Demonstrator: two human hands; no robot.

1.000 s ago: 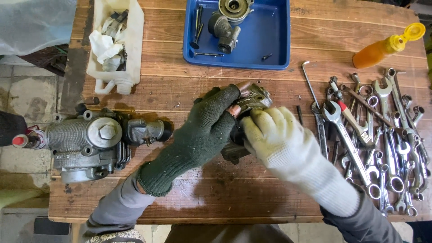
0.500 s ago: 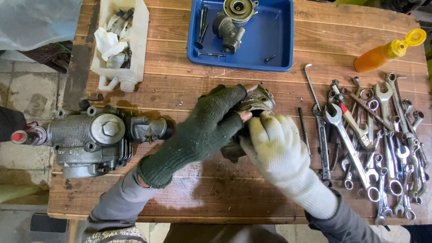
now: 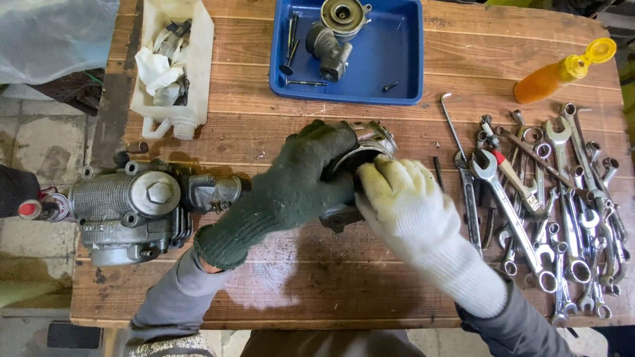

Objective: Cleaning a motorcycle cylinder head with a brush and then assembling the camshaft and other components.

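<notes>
A mechanic's workshop: worn wooden bench, heap of wrenches, engine block, blue parts tray.

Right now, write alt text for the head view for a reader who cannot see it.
Two gloved hands, the left hand in dark green and the right hand in white, hold a round metal engine part over a wooden table. A grey engine casing sits left, spanners lie right, a blue tray behind.
</notes>
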